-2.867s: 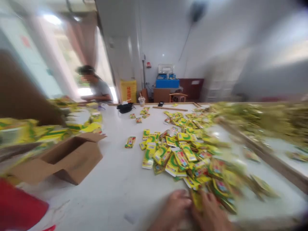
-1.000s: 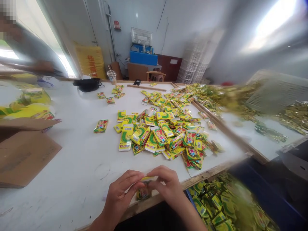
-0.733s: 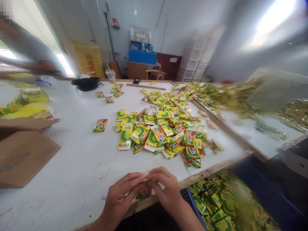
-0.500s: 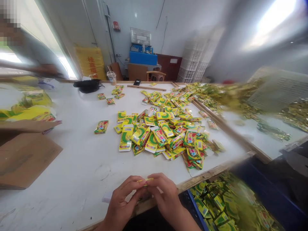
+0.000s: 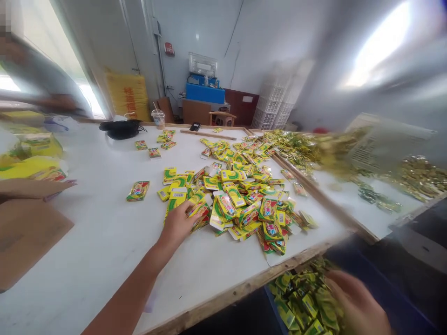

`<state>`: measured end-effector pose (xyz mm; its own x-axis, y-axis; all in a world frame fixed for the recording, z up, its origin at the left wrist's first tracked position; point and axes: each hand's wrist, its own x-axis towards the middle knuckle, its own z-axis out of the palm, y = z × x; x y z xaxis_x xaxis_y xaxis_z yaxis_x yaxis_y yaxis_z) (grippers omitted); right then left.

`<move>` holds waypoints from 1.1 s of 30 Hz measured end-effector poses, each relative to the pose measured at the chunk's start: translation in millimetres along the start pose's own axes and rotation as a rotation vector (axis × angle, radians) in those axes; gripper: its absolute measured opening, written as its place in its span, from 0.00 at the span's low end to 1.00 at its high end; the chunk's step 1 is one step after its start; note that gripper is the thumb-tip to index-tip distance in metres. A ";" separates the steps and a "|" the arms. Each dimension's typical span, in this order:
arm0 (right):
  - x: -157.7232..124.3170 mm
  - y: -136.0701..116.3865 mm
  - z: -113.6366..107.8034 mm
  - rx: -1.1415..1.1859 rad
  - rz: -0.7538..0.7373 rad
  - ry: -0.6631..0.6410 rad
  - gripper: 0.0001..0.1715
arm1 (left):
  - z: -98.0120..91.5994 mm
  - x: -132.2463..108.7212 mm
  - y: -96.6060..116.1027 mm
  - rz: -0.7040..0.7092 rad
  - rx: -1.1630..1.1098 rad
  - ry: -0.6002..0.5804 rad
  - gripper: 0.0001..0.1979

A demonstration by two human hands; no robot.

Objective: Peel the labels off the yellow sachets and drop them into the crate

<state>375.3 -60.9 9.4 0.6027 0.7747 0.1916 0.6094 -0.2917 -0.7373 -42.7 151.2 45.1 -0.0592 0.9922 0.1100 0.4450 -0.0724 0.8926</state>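
A heap of small yellow-green candy boxes (image 5: 240, 200) lies on the white table. At its left side my left hand (image 5: 179, 221) closes on one candy box (image 5: 198, 208), which still lies among the others. Out at the lower right, my right hand (image 5: 359, 302) hangs over a blue crate (image 5: 275, 307) full of the same yellow-green boxes (image 5: 307, 302). Motion smears its fingers, and I cannot see whether anything is in them.
An open cardboard carton (image 5: 35, 237) stands at the left. Beyond a wooden strip (image 5: 314, 197) lie many shiny gold packets (image 5: 293, 144) and a white basket (image 5: 380, 144). A black bag (image 5: 120, 129) and a plastic cup (image 5: 159, 118) sit at the back. Another person (image 5: 45, 74) is at far left.
My hands, together at the table's front edge around a small yellow piece, have parted. The left moved forward to the heap and took hold of a box; the right swung over the crate.
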 end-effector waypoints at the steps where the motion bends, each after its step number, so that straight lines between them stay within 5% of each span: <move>1: -8.7 -16.8 15.5 0.123 0.005 -0.082 0.12 | -5.2 -16.3 -1.3 -0.021 -0.031 -0.028 0.14; 8: -66.6 -166.7 143.7 0.812 -0.095 -0.701 0.15 | 0.0 -139.5 -9.6 -0.318 -0.548 -0.284 0.18; 12: -81.0 -183.1 166.4 0.993 0.110 -0.860 0.13 | 0.8 -153.9 -9.7 -0.384 -0.588 -0.224 0.22; 18: -73.7 -184.5 164.1 1.083 0.363 -1.202 0.11 | -21.3 -143.6 10.5 -0.422 -0.566 -0.381 0.17; 22: -77.2 -196.6 172.0 1.037 0.323 -1.167 0.09 | -27.7 -138.7 6.4 -0.445 -0.528 -0.345 0.16; 25: -80.7 -199.1 176.3 1.058 0.193 -1.074 0.13 | -28.9 -137.6 -10.9 -0.428 -0.547 -0.208 0.16; 28: -79.0 -196.5 175.6 1.012 0.104 -0.987 0.14 | -26.6 -139.0 -28.4 -0.316 -0.425 -0.093 0.16; 33: -73.6 -191.8 174.1 0.948 0.121 -0.984 0.12 | -19.2 -140.7 -35.4 -0.174 -0.285 -0.084 0.15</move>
<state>124.4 35.6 23.9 -0.2273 0.9628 -0.1463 -0.2425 -0.2015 -0.9490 -67.3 12.2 6.4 -0.0328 0.9962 -0.0805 0.1667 0.0848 0.9823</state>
